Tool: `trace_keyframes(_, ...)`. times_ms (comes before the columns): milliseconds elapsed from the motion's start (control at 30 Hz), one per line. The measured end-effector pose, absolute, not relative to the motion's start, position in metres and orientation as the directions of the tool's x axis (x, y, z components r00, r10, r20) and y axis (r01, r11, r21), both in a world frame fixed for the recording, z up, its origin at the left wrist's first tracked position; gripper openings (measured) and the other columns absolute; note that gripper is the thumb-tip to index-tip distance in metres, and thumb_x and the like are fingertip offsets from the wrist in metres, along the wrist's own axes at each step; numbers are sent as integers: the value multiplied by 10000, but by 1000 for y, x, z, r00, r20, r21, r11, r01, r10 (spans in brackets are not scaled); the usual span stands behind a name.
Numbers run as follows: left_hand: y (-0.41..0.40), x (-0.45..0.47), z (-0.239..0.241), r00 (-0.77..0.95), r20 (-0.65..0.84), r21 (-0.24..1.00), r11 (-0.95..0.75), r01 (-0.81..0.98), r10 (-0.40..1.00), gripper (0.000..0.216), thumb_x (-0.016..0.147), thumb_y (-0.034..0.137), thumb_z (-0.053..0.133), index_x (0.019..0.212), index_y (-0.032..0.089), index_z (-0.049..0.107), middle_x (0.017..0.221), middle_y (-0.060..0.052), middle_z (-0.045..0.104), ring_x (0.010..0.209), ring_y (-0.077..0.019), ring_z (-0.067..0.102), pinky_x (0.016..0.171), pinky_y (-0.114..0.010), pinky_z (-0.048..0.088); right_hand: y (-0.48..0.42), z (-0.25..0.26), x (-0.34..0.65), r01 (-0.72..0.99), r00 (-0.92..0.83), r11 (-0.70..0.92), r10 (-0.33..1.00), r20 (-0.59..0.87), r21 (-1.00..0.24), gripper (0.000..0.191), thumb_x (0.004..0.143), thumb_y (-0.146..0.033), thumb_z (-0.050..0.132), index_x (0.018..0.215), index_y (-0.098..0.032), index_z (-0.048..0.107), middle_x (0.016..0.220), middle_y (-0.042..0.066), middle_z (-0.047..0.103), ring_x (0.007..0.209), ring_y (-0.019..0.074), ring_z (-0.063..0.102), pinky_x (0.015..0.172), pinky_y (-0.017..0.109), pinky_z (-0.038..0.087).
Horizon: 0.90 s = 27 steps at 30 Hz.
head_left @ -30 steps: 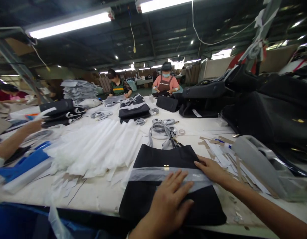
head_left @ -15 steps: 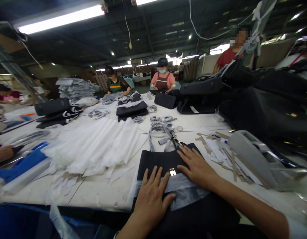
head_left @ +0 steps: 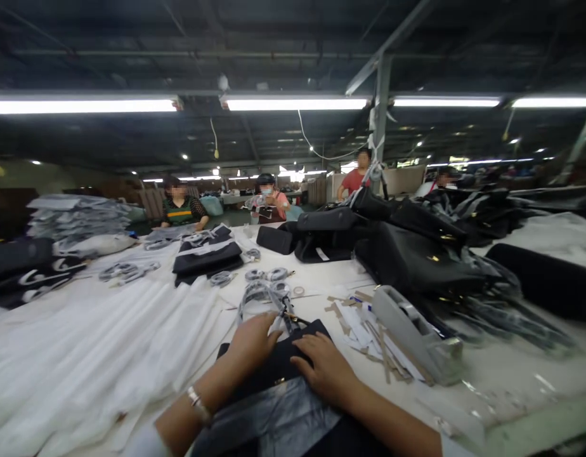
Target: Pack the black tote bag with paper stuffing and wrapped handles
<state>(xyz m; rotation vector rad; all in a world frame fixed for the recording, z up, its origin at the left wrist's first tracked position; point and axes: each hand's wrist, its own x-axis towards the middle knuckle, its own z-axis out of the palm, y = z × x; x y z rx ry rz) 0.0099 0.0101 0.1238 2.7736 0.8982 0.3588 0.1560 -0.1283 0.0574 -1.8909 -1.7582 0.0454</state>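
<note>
Left hand (head_left: 252,339) is curling on the black fabric bag (head_left: 273,373), its grip impossible to tell; right hand (head_left: 321,371) is pressing flat, holding nothing. Clear plastic film (head_left: 276,420) is covering only half.

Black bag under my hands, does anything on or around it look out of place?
The clear plastic wrap across the black bag lies wrinkled and skewed, not flat. Paper scraps are strewn beside the tape dispenser.
</note>
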Motion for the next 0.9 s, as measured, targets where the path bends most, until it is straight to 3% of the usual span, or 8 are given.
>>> trace_keyframes(133, 43, 58, 90, 710, 91, 404, -678, 614, 698, 478, 787, 288, 668, 1225, 116, 586, 1191, -217, 647, 1159, -372, 582, 981, -488, 424, -128, 53, 157, 916, 135, 35, 912, 388, -401, 332, 959, -408, 515, 1199, -223, 651, 1183, 63, 696, 1148, 248, 594, 1092, 442, 349)
trace_keyframes(200, 54, 67, 76, 682, 44, 467, -619, 632, 730, 403, 737, 240, 705, 1107, 96, 633, 1133, -233, 662, 1145, -395, 583, 978, -507, 418, -128, 55, 158, 921, 119, 47, 912, 393, -388, 314, 968, -401, 503, 1167, -226, 670, 1126, 59, 716, 1080, 237, 626, 1035, 412, 400)
trace_keyframes(367, 76, 61, 62, 629, -110, 687, -398, 608, 770, 93, 728, 191, 714, 763, 138, 647, 915, -149, 718, 1059, -320, 638, 928, -419, 476, -129, 60, 161, 925, 75, 85, 915, 397, -371, 323, 998, -378, 453, 1119, -207, 700, 1060, 59, 737, 1014, 216, 656, 986, 375, 426)
trace_keyframes(500, 88, 48, 65, 616, -206, 886, -123, 447, 760, 190, 847, 306, 636, 891, 121, 642, 900, -132, 727, 859, -222, 700, 767, -333, 541, -129, 60, 163, 920, 63, 110, 906, 419, -377, 322, 998, -374, 456, 1117, -203, 703, 1064, 59, 738, 1016, 223, 658, 996, 382, 422)
trace_keyframes(600, 90, 38, 71, 607, -183, 963, 17, 269, 773, 278, 860, 330, 642, 1042, 122, 621, 1009, -150, 719, 865, -190, 702, 768, -299, 537, -131, 59, 163, 916, 60, 126, 896, 439, -381, 325, 1000, -369, 447, 1114, -207, 704, 1075, 56, 736, 1012, 227, 657, 988, 386, 434)
trace_keyframes(767, 84, 25, 88, 611, -116, 993, 110, 49, 783, 378, 854, 281, 668, 1204, 169, 577, 1192, -141, 675, 992, -191, 681, 795, -266, 524, -134, 64, 163, 915, 68, 123, 891, 449, -383, 360, 1000, -370, 407, 1110, -212, 711, 1047, 62, 744, 958, 240, 665, 932, 399, 479)
trace_keyframes(900, 70, 22, 109, 656, -70, 981, 172, -92, 752, 348, 946, 394, 531, 1187, 148, 586, 1243, -155, 653, 1064, -219, 669, 878, -327, 537, -134, 66, 163, 915, 62, 124, 897, 438, -383, 393, 997, -385, 383, 1110, -209, 716, 1032, 73, 744, 951, 247, 664, 920, 411, 489)
